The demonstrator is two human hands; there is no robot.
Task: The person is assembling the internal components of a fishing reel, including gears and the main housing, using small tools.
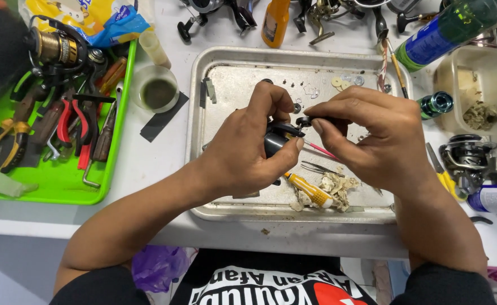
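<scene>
Your left hand [248, 152] grips a small black metal reel body [276, 138] above the shallow steel tray [203, 73] on the desk, while your right hand [372, 135] pinches its dark round knob [304, 121].

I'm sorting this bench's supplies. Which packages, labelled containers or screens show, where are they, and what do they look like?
Yellow and blue plastic bag: top left, crumpled, behind the green tray.
Orange plastic bottle: top centre, upright.
Green spray can with blue label: top right, lying slanted.
White can with blue label: right edge, lying down.
Screens: none.
</scene>
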